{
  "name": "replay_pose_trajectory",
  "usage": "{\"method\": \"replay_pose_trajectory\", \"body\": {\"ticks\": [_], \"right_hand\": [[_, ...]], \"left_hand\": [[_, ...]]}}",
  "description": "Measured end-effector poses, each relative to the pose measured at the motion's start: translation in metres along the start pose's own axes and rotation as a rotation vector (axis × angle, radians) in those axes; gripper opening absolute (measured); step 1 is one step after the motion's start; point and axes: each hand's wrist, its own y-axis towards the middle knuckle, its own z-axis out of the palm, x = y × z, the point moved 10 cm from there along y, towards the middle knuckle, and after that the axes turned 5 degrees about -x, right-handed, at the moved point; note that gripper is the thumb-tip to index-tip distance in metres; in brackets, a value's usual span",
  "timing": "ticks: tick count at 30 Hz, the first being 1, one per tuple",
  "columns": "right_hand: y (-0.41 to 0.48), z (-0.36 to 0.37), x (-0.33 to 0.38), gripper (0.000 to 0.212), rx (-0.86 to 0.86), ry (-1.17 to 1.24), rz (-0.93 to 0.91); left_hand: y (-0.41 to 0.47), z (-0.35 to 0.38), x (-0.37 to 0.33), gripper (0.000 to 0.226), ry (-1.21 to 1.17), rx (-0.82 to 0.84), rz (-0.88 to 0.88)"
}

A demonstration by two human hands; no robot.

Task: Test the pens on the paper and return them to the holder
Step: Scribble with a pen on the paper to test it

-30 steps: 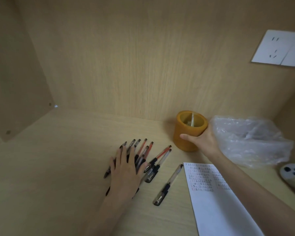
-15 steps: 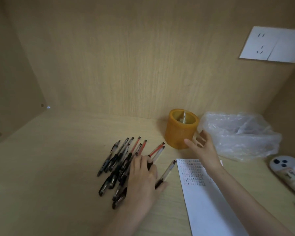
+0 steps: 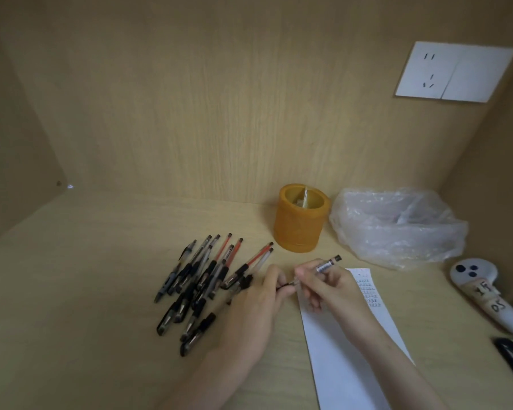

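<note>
Right hand (image 3: 333, 288) grips a slim clear pen (image 3: 327, 266); left hand (image 3: 256, 309) pinches its black tip; round amber holder (image 3: 300, 224) at twelve o'clock

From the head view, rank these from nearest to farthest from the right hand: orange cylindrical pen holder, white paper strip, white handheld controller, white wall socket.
1. White paper strip: directly beneath the right hand.
2. Orange cylindrical pen holder: just behind it, slightly left.
3. White handheld controller: far right on the desk.
4. White wall socket: high on the back wall.
</note>
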Motion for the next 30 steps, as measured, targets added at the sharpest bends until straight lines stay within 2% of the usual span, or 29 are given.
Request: {"method": "replay_pose_trajectory", "body": {"ticks": [3, 5, 8, 10, 15, 21, 24, 27, 30], "right_hand": [[0.002, -0.016, -0.01, 0.033, -0.052, 0.036, 0.031], [0.003, -0.025, -0.016, 0.045, -0.063, 0.042, 0.042], [0.003, -0.034, -0.021, 0.039, -0.089, 0.072, 0.039], [0.003, -0.039, -0.026, 0.041, -0.119, 0.129, 0.036], [0.006, -0.039, -0.021, 0.053, -0.141, 0.09, -0.036], [0.006, -0.042, -0.013, 0.051, -0.162, 0.066, -0.086], [0.005, -0.045, -0.011, 0.039, -0.168, 0.076, -0.097], [0.004, -0.069, -0.012, 0.02, -0.306, 0.159, -0.09], [0.003, -0.099, -0.017, 0.028, -0.408, 0.334, -0.038]], "left_hand": [[0.003, 0.015, -0.007, 0.016, -0.121, 0.07, -0.043], [0.007, 0.027, -0.011, 0.02, -0.153, 0.111, -0.024], [0.01, 0.047, -0.009, 0.025, -0.153, 0.158, -0.004], [0.011, 0.052, -0.01, 0.025, -0.145, 0.157, 0.018], [0.014, 0.046, -0.011, 0.022, -0.051, 0.083, 0.119], [0.014, 0.038, -0.009, 0.026, -0.102, 0.064, 0.098], [0.013, 0.04, -0.006, 0.024, -0.174, 0.083, 0.048], [0.013, 0.04, 0.001, 0.029, -0.203, 0.083, -0.02], [0.01, 0.04, 0.002, 0.022, -0.155, 0.078, -0.002]]}}
